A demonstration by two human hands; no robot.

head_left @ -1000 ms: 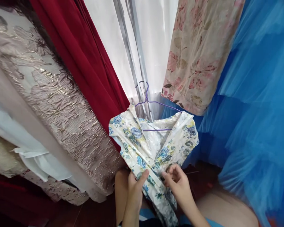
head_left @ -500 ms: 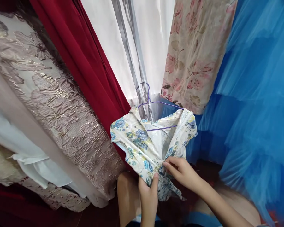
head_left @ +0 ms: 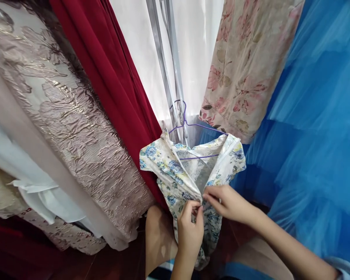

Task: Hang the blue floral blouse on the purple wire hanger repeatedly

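A sleeveless floral dress (head_left: 170,163), white with blue and yellow flowers, hangs in front of me on a purple wire hanger (head_left: 185,123). Its V-shaped front is parted, and the hanger's lower bar shows inside the neckline. My left hand (head_left: 191,221) pinches the left front edge at the bottom of the V. Close beside it, my right hand (head_left: 221,200) pinches the right front edge. The two sets of fingertips nearly meet; any button or fastener between them is too small to make out.
Grey metal poles (head_left: 170,58) stand behind the hanger before white cloth. A dark red garment (head_left: 111,66) and a pink brocade one (head_left: 76,112) hang to the left. On the right hang a pink-flowered garment (head_left: 239,77) and a blue tulle dress (head_left: 315,97). My bare knee (head_left: 157,233) is below.
My left hand has moved up from lower on the dress to the front edge, next to my right hand. The dress's lower part now hangs down straighter.
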